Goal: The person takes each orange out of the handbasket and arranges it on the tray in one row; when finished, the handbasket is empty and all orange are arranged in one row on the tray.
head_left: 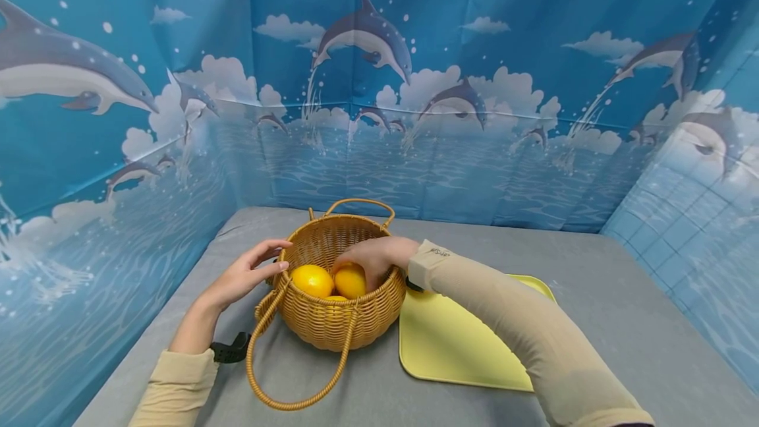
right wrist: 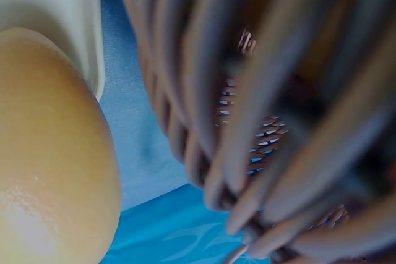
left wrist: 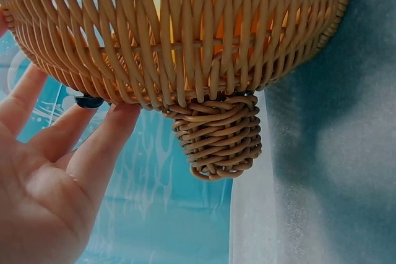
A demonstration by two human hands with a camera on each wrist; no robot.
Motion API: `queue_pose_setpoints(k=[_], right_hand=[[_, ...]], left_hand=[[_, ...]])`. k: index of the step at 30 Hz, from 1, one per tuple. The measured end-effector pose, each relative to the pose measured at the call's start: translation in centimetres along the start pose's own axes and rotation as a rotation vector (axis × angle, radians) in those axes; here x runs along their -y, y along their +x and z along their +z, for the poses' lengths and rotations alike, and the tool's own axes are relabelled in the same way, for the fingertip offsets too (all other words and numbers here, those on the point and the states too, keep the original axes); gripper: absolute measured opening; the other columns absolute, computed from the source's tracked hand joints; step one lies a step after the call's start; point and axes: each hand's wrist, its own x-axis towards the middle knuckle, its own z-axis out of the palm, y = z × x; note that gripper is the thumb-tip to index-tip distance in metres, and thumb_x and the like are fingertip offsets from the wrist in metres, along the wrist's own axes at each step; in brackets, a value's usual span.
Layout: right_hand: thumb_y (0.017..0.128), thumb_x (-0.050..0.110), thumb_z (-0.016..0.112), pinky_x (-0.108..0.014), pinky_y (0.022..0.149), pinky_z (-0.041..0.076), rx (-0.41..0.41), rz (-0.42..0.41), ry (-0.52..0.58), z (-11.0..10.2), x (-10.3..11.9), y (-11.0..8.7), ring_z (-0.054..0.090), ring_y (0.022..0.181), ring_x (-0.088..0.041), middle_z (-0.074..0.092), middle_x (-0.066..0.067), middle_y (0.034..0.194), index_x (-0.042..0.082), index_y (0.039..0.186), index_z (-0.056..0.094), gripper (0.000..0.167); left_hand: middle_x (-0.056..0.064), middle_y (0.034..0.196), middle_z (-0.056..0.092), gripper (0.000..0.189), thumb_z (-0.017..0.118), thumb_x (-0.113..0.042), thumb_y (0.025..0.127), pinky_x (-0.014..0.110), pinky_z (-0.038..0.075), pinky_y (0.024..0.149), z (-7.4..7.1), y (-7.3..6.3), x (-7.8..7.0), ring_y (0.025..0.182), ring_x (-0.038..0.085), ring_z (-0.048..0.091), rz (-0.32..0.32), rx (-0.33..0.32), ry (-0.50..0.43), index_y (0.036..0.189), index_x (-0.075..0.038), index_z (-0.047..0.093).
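A round wicker basket (head_left: 338, 325) with looped handles holds several yellow lemons, one of them a glossy lemon (head_left: 312, 280) at the left inside. My right hand (head_left: 376, 259) reaches down over the right rim, its fingers curled round another lemon (head_left: 350, 281) in the basket. At the basket's left side is my left hand (head_left: 243, 277), fingers stretched out toward the rim. The left wrist view shows those fingers (left wrist: 102, 153) fairly straight against the wicker wall, beside a short woven foot (left wrist: 218, 137). My right hand is hidden in the right wrist view.
A yellow tray (head_left: 456, 348) lies right of the basket, partly under my right forearm. Close to the right wrist camera is a large yellow rounded fruit (right wrist: 52, 159), outside the wicker. A grey cloth (head_left: 622, 321) covers the table; a dolphin-print curtain (head_left: 504, 170) hangs around it.
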Motion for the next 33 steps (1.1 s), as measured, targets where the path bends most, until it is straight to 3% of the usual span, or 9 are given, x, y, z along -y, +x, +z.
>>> queue_pose_setpoints(k=[9, 21, 28, 33], right_hand=[[0.077, 0.011, 0.076, -0.027, 0.091, 0.038, 0.06, 0.024, 0.13, -0.3, -0.01, -0.14, 0.041, 0.113, -0.011, 0.043, 0.004, 0.136, 0.026, 0.139, 0.045, 0.071], [0.072, 0.016, 0.082, -0.027, 0.091, 0.039, 0.033, 0.007, 0.077, -0.14, -0.19, 0.29, 0.044, 0.111, -0.01, 0.048, 0.004, 0.129, 0.026, 0.133, 0.049, 0.07], [0.07, 0.022, 0.084, -0.028, 0.09, 0.041, -0.021, -0.039, 0.027, -0.14, -0.35, 0.19, 0.046, 0.111, -0.011, 0.049, 0.004, 0.129, 0.025, 0.132, 0.05, 0.071], [0.071, 0.025, 0.082, -0.032, 0.088, 0.043, -0.118, -0.05, 0.008, -0.65, -0.35, -0.67, 0.047, 0.11, -0.014, 0.047, 0.001, 0.13, 0.024, 0.135, 0.048, 0.073]], left_hand=[[0.015, 0.142, 0.038, 0.045, 0.055, -0.026, 0.097, 0.054, 0.039, 0.092, 0.05, 0.06, 0.04, 0.13, 0.035, 0.032, 0.003, 0.0, 0.001, 0.137, -0.008, 0.044], [0.015, 0.142, 0.037, 0.045, 0.054, -0.026, 0.097, 0.053, 0.039, 0.092, 0.01, 0.0, 0.08, 0.131, 0.035, 0.031, 0.005, -0.006, 0.007, 0.137, -0.009, 0.044], [0.014, 0.144, 0.036, 0.045, 0.054, -0.025, 0.097, 0.055, 0.036, 0.095, -0.01, -0.07, 0.04, 0.132, 0.036, 0.029, 0.005, -0.01, 0.009, 0.137, -0.008, 0.044], [0.014, 0.144, 0.035, 0.046, 0.055, -0.025, 0.097, 0.056, 0.034, 0.096, 0.05, -0.06, 0.02, 0.132, 0.036, 0.029, 0.006, -0.009, 0.001, 0.137, -0.006, 0.043]])
